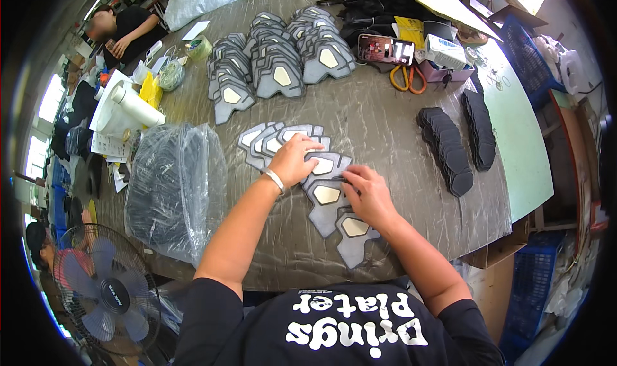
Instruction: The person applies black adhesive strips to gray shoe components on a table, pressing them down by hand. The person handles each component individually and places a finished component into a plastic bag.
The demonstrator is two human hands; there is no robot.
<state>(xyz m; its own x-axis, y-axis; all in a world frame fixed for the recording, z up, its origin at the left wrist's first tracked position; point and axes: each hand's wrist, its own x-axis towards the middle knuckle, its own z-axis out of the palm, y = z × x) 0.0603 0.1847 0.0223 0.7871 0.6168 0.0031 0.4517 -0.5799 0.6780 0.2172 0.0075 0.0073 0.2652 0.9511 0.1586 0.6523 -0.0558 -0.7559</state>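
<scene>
Grey cut pieces with dark edges and a cream five-sided patch lie overlapped in a curved row at the table's middle. My left hand rests over the row, thumb and fingers on a grey cut piece at its bend. At that piece's right edge, the fingers of my right hand are bent together on it; their tips are partly hidden. Closer to me lie another cut piece and the row's nearest one. More pieces fan out left of my left hand.
Stacks of similar grey pieces stand at the back. Two rows of black pieces lie right. A clear plastic bag and white bottle are left. Phone and orange-handled scissors lie back right. A fan stands lower left; a person is far left.
</scene>
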